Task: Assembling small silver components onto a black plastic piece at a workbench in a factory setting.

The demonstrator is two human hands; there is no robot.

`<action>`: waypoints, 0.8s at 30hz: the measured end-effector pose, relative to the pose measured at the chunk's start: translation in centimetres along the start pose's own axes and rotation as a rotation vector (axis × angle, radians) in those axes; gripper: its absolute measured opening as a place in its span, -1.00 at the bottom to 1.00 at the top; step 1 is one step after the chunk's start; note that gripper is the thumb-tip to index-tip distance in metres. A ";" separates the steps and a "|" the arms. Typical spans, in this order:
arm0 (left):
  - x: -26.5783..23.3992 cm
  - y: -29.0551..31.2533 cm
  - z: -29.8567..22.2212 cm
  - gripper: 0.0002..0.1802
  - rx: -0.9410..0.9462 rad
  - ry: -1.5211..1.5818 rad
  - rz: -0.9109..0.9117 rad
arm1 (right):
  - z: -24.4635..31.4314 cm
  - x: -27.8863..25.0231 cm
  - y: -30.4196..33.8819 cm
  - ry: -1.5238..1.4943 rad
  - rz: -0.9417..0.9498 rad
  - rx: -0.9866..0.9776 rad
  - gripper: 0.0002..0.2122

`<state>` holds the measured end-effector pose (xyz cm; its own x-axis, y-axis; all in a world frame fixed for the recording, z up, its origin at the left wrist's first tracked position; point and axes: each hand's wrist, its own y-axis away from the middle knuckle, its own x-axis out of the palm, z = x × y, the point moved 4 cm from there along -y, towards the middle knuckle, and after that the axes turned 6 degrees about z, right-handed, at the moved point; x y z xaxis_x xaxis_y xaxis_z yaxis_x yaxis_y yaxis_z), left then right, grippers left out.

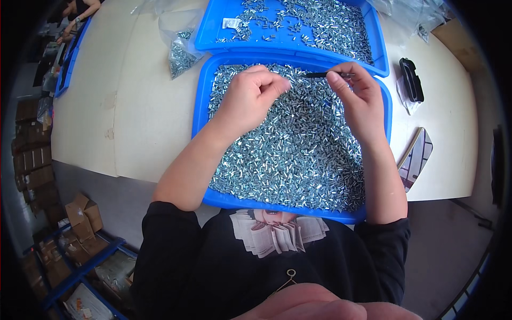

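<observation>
A blue plastic tray in front of me is filled with small shiny metal pins. Over its far left part, my left hand is closed, thumb against forefinger; whatever is in that pinch is too small to make out. My right hand, over the far right part, grips a slim black tool between thumb and fingers. The tool points left toward my left fingertips, with a gap between them. Its exact kind cannot be told, as my fingers cover the other end.
A second blue tray of similar pins stands behind. Left of it lies a clear bag of metal parts. On the right are a black case and a patterned flat object. Another person's hand shows far left, near cardboard boxes.
</observation>
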<state>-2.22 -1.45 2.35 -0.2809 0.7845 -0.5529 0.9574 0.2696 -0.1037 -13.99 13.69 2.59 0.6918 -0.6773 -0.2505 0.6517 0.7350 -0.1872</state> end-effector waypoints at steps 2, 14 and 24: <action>0.3 0.0 0.4 -0.72 -0.221 0.352 0.059 | 0.0 -0.5 -0.1 -0.097 -0.048 0.080 -0.82; 0.5 0.0 1.5 -0.69 -0.445 1.089 0.248 | 0.2 0.5 0.2 -0.086 0.050 0.058 -0.83; 1.1 0.0 1.0 -0.79 -0.264 0.737 0.067 | 0.1 0.5 0.1 -0.097 0.039 0.076 -0.84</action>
<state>-2.45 -1.14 0.86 -0.2838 0.9472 0.1495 0.9520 0.2597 0.1620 -13.50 13.44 2.50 0.7417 -0.6507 -0.1625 0.6426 0.7589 -0.1059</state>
